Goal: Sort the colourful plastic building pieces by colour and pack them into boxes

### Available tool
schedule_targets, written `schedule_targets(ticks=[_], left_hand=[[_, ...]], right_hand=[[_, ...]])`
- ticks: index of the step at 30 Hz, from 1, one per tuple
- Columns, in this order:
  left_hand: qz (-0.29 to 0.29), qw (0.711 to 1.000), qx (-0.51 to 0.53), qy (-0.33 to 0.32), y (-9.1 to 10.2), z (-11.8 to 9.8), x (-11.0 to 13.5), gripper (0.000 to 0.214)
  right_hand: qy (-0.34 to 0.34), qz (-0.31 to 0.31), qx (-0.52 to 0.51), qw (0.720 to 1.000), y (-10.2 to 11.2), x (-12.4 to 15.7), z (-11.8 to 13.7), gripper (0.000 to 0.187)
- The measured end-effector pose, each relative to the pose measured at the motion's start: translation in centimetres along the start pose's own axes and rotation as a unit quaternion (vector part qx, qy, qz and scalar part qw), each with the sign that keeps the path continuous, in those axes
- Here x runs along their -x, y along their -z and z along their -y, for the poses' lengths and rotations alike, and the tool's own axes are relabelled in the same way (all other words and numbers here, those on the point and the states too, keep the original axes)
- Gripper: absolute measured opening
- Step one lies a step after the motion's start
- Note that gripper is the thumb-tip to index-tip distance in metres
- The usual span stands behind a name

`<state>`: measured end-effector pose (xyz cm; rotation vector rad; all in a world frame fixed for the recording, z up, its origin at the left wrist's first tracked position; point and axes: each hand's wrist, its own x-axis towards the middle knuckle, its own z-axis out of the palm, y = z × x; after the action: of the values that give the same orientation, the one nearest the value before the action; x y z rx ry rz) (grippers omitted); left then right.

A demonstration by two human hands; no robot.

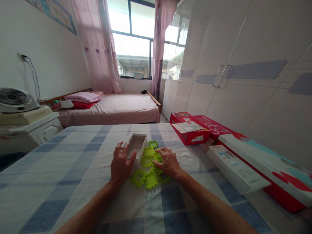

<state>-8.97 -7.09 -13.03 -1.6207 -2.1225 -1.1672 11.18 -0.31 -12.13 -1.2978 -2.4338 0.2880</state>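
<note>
An open, shallow white box lies on the cloth-covered table before me. My left hand is at its near left side with fingers apart; the thumb reaches over the box's near end. Right of the box, several lime-green puzzle-edged plastic pieces lie loosely together, some with window-like grids. My right hand rests over the right part of these pieces, its fingers spread and bent down onto them. The palm hides some pieces, and whether the fingertips grip one is not clear.
Red boxes stand at the table's back right. Nearer lie a slim white box and a large red-and-white package. A blue-and-white checked cloth covers the table. Beyond are a bed and a wardrobe.
</note>
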Motion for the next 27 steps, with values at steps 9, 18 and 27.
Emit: schedule_targets(ticks=[9, 18, 27], left_hand=[[0.147, 0.959, 0.122, 0.21, 0.2, 2.1, -1.6, 0.043], [0.104, 0.968, 0.135, 0.185, -0.5, 1.5, -0.5, 0.048], [0.092, 0.973, 0.138, 0.16, -0.8, 1.6, -0.4, 0.045]], right_hand=[[-0.014, -0.1, -0.03, 0.994, -1.0, -0.5, -2.5, 0.042], [0.054, -0.141, -0.17, 0.974, 3.1, -3.4, 1.5, 0.051], [-0.035, 0.015, -0.058, 0.998, 0.4, -7.1, 1.8, 0.058]])
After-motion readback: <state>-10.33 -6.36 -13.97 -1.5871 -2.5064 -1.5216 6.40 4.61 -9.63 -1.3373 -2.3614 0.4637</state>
